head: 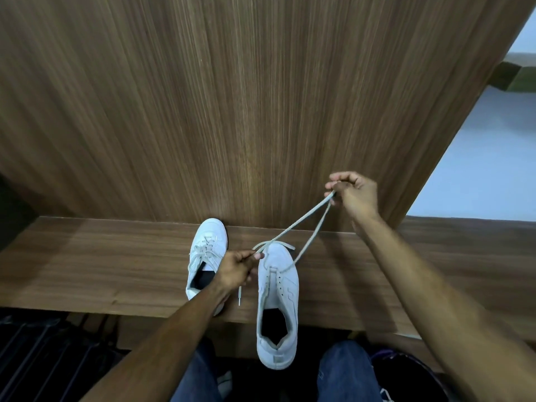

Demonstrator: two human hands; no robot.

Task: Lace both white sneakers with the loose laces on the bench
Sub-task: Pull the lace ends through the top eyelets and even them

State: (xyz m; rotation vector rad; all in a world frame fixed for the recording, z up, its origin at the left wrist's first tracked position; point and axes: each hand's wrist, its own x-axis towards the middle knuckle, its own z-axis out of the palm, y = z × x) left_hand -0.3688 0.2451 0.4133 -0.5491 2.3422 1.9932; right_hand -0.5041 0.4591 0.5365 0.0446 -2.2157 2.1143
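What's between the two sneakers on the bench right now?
In the head view, the left hand sits between the laced sneaker and the near sneaker, pinching the lace; one lace tip hangs below it.

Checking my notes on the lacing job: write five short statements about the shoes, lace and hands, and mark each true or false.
1. The right hand pinches the lace raised above the bench. True.
2. The left shoe has no lace in it. False: it is already laced.
3. The left hand holds the lace beside the toe of the right shoe. True.
4. The right shoe is laced through all its holes. False: only the holes nearest the toe are threaded.
5. Both shoes lie on their sides. False: both stand upright.
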